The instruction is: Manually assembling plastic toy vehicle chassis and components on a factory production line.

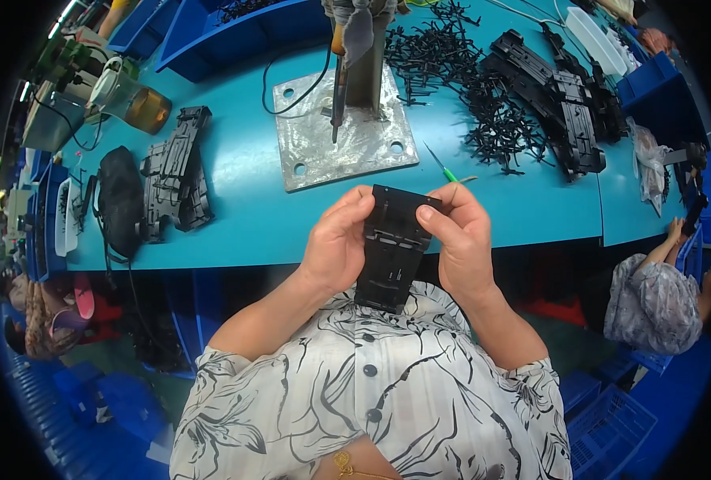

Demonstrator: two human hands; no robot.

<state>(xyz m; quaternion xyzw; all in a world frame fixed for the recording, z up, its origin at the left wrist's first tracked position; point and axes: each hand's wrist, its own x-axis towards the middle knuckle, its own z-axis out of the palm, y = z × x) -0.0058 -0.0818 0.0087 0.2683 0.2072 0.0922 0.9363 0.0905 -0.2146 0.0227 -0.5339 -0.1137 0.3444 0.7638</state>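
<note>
Between my two hands, close to my chest at the table's front edge, is a flat black plastic part (pixel 394 254) with slots across it. My left hand (pixel 338 240) pinches its left upper edge, and my right hand (pixel 461 236) grips the right upper corner with the thumb on its face. The part tilts down toward me. Just beyond it a steel base plate (pixel 347 166) lies on the teal table, carrying an upright post with a thin, dark pointed tool (pixel 337 100). A green-handled pick (pixel 449 174) lies right of the plate.
Black moulded parts stand at left (pixel 178 172) and at right (pixel 559 100). A heap of small black pieces (pixel 499 124) spreads on the right. A black pouch (pixel 120 204), an oil jar (pixel 147 108) and a blue bin (pixel 235 40) sit leftward. Other people work at both sides.
</note>
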